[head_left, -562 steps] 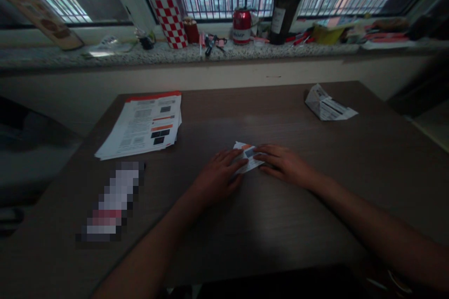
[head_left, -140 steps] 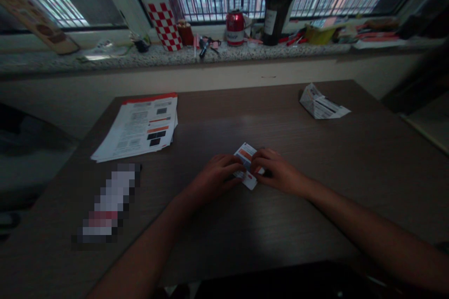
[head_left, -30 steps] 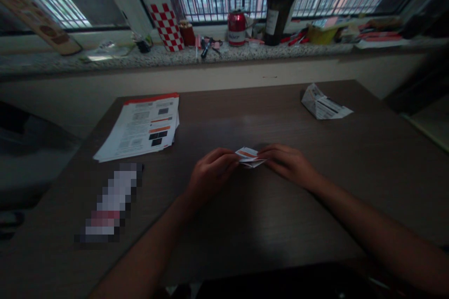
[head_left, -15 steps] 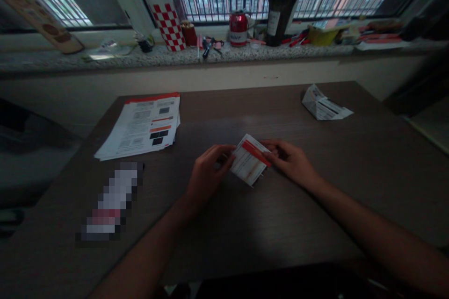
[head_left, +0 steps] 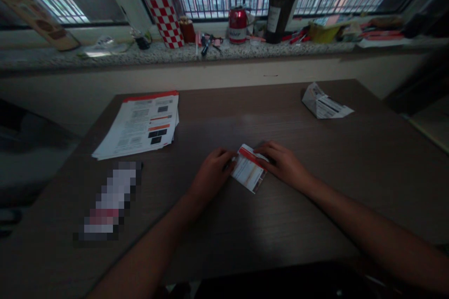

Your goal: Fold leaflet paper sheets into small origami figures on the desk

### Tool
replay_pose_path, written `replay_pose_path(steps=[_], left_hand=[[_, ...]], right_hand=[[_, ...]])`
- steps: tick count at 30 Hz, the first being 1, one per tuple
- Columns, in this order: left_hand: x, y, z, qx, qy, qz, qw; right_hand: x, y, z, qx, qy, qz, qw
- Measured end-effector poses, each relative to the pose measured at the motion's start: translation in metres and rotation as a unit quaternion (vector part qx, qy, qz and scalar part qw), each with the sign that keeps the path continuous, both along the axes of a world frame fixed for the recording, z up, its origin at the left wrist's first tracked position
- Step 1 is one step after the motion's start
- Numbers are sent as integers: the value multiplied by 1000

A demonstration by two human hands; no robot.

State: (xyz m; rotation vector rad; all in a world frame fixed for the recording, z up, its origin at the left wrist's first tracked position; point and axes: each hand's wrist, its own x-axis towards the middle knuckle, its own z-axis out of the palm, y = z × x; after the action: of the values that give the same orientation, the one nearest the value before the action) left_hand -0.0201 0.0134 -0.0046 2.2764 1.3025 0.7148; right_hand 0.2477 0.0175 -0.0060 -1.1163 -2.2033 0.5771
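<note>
A small folded sheet of paper (head_left: 248,173), white with a red band and printed lines, is between my two hands above the middle of the dark table (head_left: 217,238). It is turned at an angle, one corner towards me, and looks close to or on the tabletop. My left hand (head_left: 214,172) grips its left corner with bent fingers. At the upper right edge, my right hand (head_left: 282,162) pinches the paper near the red band, its fingers partly covering that side.
A stack of printed sheets (head_left: 140,124) lies at the back left, with a blurred-out oblong object (head_left: 110,198) in front of it. At the back right stands a folded paper shape (head_left: 326,103). The windowsill behind holds a checkered bottle (head_left: 166,23), a red can (head_left: 237,25) and a dark cup (head_left: 278,14).
The folded paper has come down slightly towards the table and lies flatter. My right hand has shifted a little left, with its fingers further over the paper's upper edge.
</note>
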Motion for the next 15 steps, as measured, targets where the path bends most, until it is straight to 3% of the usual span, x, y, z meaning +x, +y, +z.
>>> replay_pose_path(steps=[15], left_hand=[[4, -2, 0, 21, 27, -16, 999]], right_hand=[[-10, 0, -5, 56, -41, -15, 998]])
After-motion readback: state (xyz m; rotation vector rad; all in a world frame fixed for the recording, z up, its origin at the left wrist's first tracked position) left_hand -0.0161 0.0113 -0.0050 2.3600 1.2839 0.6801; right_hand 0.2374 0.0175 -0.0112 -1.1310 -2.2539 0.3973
